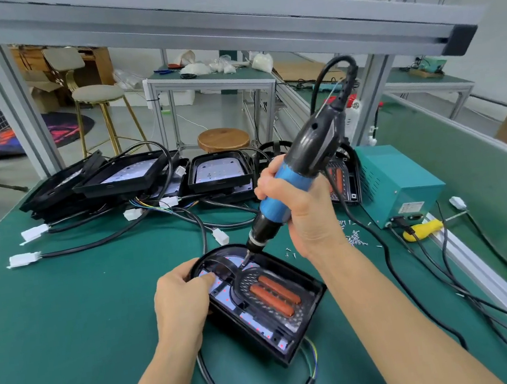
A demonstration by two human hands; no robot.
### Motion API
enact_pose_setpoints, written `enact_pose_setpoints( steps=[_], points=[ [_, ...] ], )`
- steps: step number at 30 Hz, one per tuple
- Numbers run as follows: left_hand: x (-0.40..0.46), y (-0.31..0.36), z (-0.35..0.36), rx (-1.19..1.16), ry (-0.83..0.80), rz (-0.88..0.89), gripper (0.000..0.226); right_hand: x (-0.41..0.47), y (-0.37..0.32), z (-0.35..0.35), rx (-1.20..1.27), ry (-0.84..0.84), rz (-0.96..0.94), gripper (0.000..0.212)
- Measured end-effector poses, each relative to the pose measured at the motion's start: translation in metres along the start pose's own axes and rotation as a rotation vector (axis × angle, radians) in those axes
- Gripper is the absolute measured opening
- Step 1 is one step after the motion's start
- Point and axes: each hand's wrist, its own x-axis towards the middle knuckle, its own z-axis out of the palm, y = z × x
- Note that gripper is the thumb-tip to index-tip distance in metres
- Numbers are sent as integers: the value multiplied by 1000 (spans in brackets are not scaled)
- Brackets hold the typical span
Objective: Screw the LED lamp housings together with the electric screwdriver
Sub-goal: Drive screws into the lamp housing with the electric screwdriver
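A black LED lamp housing [305, 316] lies open on the green bench in front of me, showing a white LED board and two orange tubes. My left hand [182, 302] grips its near-left rim, thumb on the inside. My right hand [299, 211] is wrapped around the blue grip of the electric screwdriver [302, 160], which leans to the upper right. Its bit tip touches the housing's far inner edge. Loose small screws [355, 236] lie scattered to the right of my right wrist.
Several black housings [129, 178] with cables and white connectors [26, 259] are piled at the bench's back. A teal power supply box [398, 183] stands at right, with a yellow object [423, 230] beside it. Black cables run along the right edge. An aluminium frame beam crosses overhead.
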Motion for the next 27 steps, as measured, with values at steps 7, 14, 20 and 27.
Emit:
enact_pose_setpoints(
  steps=[7, 14, 20, 27],
  points=[
    [5, -3, -2, 24, 10, 8, 36, 0, -1, -4, 69, -34, -66, 29],
    [2, -8, 2, 93, 166, 127, 22, 12, -22, -34, 338, 176, -153, 22],
    [5, 12, -9, 536, 104, 245, 24, 0, -27, -65, 372, 359, -148, 22],
    [16, 40, -1, 842, 195, 449, 36, -8, -34, -93, 264, 602, -133, 38]
  ],
)
